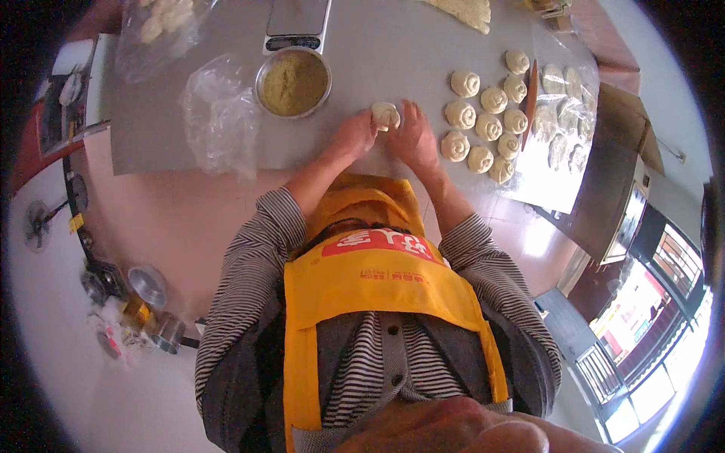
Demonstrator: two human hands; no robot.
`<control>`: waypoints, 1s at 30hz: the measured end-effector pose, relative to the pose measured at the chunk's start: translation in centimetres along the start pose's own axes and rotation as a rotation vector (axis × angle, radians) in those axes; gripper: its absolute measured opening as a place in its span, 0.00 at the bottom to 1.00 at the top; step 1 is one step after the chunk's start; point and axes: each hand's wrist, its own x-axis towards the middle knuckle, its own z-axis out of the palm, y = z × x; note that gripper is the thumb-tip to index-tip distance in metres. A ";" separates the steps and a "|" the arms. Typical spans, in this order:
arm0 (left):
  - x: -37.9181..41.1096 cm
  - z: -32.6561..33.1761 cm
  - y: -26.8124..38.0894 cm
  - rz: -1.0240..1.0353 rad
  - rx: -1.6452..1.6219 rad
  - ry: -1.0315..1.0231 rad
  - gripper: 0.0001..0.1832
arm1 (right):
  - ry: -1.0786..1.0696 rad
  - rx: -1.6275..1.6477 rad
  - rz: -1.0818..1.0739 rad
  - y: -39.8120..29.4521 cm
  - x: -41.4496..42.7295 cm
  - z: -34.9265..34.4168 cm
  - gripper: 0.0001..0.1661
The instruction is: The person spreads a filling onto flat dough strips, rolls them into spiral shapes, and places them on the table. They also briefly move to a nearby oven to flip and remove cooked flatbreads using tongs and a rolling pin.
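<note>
A coiled piece of pale dough [385, 115] is between my two hands near the table's front edge. The fingers of my left hand [357, 136] grip its left side. My right hand [412, 135] is against its right side, with the fingers pointing away from me; its thumb is partly hidden. To the right, several spiral dough rolls [488, 127] stand in uneven rows. A steel bowl [257, 93] of yellowish, crumbly filling [291, 82] is beyond my left hand.
Crumpled clear plastic [218, 119] lies left of the bowl. Behind it is a digital scale [297, 22]. A tapered wooden rolling pin [531, 105] separates the rolls from flattened dough pieces [558, 122] under plastic film. More dough [167, 20] sits in a bag, far left.
</note>
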 end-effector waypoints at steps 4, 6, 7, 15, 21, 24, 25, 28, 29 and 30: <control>-0.2 -0.2 0.4 0.042 -0.206 0.069 0.13 | -0.121 -0.146 -0.315 -0.1 2.9 1.3 0.19; 0.0 0.3 0.2 0.016 -0.200 0.113 0.13 | -0.134 -0.215 -0.287 2.4 2.9 4.0 0.17; -0.1 -0.2 0.3 -0.021 -0.128 0.073 0.14 | -0.145 -0.247 -0.275 2.8 3.0 4.5 0.16; -2.9 -2.9 -2.4 -0.138 -0.172 -0.166 0.22 | -0.052 -0.261 -0.312 2.4 2.4 4.3 0.19; -2.3 -3.4 -0.3 -0.175 -0.347 -0.265 0.20 | -0.382 0.087 -0.098 4.6 6.1 1.5 0.21; -0.6 -3.9 1.1 -0.140 -0.381 -0.217 0.20 | -0.213 0.210 0.263 6.0 10.1 -5.7 0.24; 0.3 -4.6 2.1 -0.128 -0.352 -0.206 0.20 | -0.075 0.108 0.296 8.8 11.4 -7.2 0.25; 4.7 -6.5 4.4 -0.105 -0.267 -0.179 0.20 | 0.257 -0.185 0.338 16.5 14.3 -10.7 0.28; 6.7 -6.9 4.3 -0.103 -0.242 -0.170 0.21 | 0.287 -0.224 0.367 17.6 15.4 -11.7 0.28; 8.6 -7.0 4.4 -0.100 -0.219 -0.167 0.22 | 0.187 -0.309 0.340 19.3 15.5 -11.3 0.29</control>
